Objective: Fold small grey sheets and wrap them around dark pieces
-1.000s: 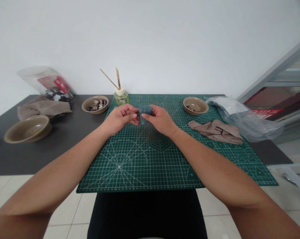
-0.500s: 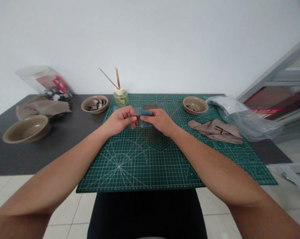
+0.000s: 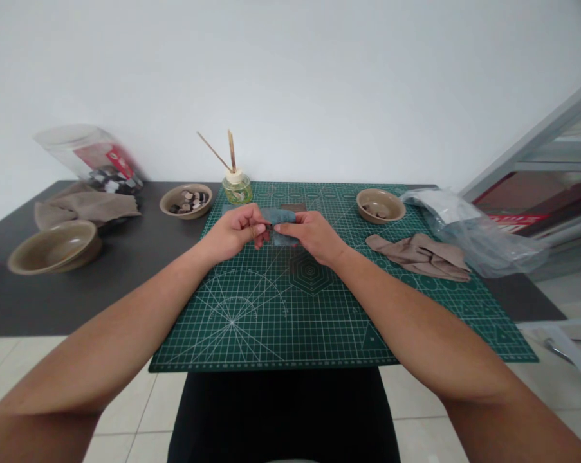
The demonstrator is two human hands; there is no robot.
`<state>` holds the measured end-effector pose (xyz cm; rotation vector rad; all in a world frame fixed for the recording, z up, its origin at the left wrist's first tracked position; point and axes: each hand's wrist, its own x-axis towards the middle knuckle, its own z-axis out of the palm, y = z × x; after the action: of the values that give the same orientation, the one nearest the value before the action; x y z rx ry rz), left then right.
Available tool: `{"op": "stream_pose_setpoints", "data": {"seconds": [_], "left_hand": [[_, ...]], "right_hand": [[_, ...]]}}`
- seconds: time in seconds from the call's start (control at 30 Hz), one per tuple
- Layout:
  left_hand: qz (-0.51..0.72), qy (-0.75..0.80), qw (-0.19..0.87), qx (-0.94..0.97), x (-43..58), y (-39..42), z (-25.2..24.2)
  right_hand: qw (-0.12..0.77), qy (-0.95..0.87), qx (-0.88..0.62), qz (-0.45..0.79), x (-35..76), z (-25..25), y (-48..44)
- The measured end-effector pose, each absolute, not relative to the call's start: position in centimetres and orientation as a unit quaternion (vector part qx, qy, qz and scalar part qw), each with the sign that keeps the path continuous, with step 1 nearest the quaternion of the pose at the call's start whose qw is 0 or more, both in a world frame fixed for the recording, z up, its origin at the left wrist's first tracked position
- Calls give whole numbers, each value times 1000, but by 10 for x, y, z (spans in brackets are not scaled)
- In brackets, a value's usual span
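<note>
Over the green cutting mat (image 3: 251, 347) my two hands meet, closed. My right hand (image 3: 316, 238) is wrapped round a soft, blue-grey piece of cloth (image 3: 284, 239), its thumb lying along the near side. Against the cloth's left edge, my left hand (image 3: 235, 231) pinches a small dark piece between thumb and fingertips; the fingers hide most of it, so its kind is unclear. Just behind the hands a flat brown piece (image 3: 294, 208) lies on the mat.
Left are a bowl of dark and pale pieces (image 3: 186, 200), another bowl (image 3: 53, 247), a brown cloth (image 3: 90, 204) and a clear bag (image 3: 109, 161). A reed diffuser (image 3: 237, 188) stands behind. Right are a bowl (image 3: 381, 206), a crumpled cloth (image 3: 420, 255) and a plastic bag (image 3: 473, 231).
My left thumb and fingertips have shifted slightly against the cloth. The whole view has moved a little; both hands keep their hold.
</note>
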<state>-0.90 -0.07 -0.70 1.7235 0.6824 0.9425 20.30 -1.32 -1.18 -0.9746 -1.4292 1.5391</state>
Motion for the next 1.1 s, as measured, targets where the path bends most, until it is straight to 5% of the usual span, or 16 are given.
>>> {"op": "stream_pose_setpoints", "data": {"seconds": [1.1], "left_hand": [[384,286,491,728,-9,-4,-3]], "right_hand": [[400,-588,-367,599,202,-11,-15]]}}
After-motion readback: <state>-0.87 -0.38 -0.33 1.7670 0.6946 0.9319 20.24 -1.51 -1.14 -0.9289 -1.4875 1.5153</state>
